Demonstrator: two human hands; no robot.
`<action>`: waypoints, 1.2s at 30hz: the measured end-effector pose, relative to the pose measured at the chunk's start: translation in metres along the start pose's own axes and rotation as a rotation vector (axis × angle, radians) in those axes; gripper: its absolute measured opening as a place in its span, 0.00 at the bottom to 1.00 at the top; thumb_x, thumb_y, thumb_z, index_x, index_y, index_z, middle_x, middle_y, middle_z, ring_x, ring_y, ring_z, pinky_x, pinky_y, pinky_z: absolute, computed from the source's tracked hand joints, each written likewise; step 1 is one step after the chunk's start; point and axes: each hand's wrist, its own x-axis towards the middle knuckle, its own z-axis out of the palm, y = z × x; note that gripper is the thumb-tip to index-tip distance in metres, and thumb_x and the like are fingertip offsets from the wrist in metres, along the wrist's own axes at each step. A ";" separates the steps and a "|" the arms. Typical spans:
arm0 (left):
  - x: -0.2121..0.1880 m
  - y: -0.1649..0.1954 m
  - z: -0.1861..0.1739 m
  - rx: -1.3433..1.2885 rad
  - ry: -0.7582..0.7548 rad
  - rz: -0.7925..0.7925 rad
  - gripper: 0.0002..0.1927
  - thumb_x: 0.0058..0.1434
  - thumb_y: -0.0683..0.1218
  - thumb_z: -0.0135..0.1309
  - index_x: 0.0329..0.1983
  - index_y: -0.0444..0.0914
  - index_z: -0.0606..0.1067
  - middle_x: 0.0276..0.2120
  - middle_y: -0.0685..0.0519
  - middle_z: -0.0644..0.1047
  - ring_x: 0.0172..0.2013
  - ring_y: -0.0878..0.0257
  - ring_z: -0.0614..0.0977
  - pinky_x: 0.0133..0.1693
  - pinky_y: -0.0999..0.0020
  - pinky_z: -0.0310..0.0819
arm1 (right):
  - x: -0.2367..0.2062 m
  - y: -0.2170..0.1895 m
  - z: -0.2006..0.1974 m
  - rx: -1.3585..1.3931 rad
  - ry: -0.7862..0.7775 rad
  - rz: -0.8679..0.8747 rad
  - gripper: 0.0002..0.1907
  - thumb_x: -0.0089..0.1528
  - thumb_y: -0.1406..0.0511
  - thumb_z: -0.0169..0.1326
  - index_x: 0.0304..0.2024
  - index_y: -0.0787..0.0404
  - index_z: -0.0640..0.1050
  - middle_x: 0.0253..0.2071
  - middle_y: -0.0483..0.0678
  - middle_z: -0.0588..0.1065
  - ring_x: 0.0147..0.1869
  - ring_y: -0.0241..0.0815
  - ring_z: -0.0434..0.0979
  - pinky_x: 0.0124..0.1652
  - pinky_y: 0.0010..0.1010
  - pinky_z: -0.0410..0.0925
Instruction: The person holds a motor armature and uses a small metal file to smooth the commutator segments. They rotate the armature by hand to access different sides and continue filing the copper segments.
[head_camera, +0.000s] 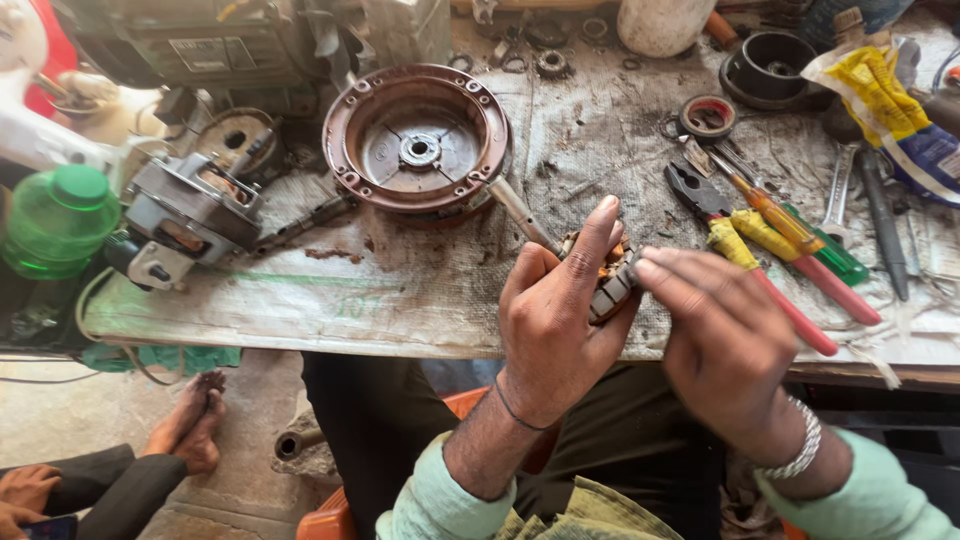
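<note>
**Desk:** What have you got at the bench?

**Operator:** From my feed, the head camera looks down on a grimy cloth-covered workbench (420, 290). My left hand (555, 325) is closed around a small motor armature (608, 280), copper windings showing between the fingers, its steel shaft (520, 212) pointing up and away toward the left. The armature sits in the air just above the bench's near edge, roughly centre frame.

**Desk:** And the right?

**Operator:** My right hand (725, 340) has its fingertips pinched narrow against the armature's right end. I cannot tell whether they grip anything besides the armature itself; the fingers are slightly blurred.

**Desk:** What surrounds them?

**Operator:** Just beyond the shaft lies a round rust-brown motor end cover (415, 140), open face up, a bearing at its centre. To the left, a grey motor stator (190, 215), and beside that a green plastic jar (60, 215) at the bench's edge. To the right, pliers with red-and-yellow handles (760, 270), an orange-handled screwdriver (775, 215), a spanner (838, 195) and a roll of tape (708, 116). A yellow plastic packet (885, 100) sits at far right.

**Desk:** Anyone else?

**Operator:** Bare feet (195, 425) of another person rest on the floor at lower left.
</note>
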 end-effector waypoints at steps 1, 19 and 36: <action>0.000 0.000 0.000 0.004 0.001 0.000 0.42 0.56 0.41 0.68 0.74 0.38 0.65 0.50 0.55 0.84 0.31 0.64 0.75 0.44 0.71 0.70 | 0.001 -0.001 -0.001 0.011 -0.001 -0.043 0.18 0.60 0.82 0.51 0.50 0.67 0.80 0.50 0.58 0.80 0.58 0.55 0.81 0.57 0.40 0.73; -0.001 -0.002 0.000 -0.033 -0.010 0.006 0.42 0.56 0.38 0.61 0.75 0.35 0.63 0.52 0.52 0.83 0.32 0.64 0.77 0.45 0.70 0.70 | -0.012 0.004 0.005 0.051 0.026 -0.113 0.20 0.55 0.84 0.47 0.46 0.72 0.80 0.47 0.60 0.80 0.56 0.57 0.82 0.58 0.44 0.74; -0.001 0.000 0.003 -0.009 0.028 0.040 0.32 0.51 0.37 0.63 0.62 0.34 0.74 0.50 0.48 0.83 0.39 0.58 0.83 0.43 0.67 0.69 | -0.012 0.012 0.005 0.109 0.021 -0.116 0.23 0.52 0.82 0.47 0.48 0.69 0.80 0.49 0.59 0.79 0.57 0.56 0.81 0.59 0.46 0.74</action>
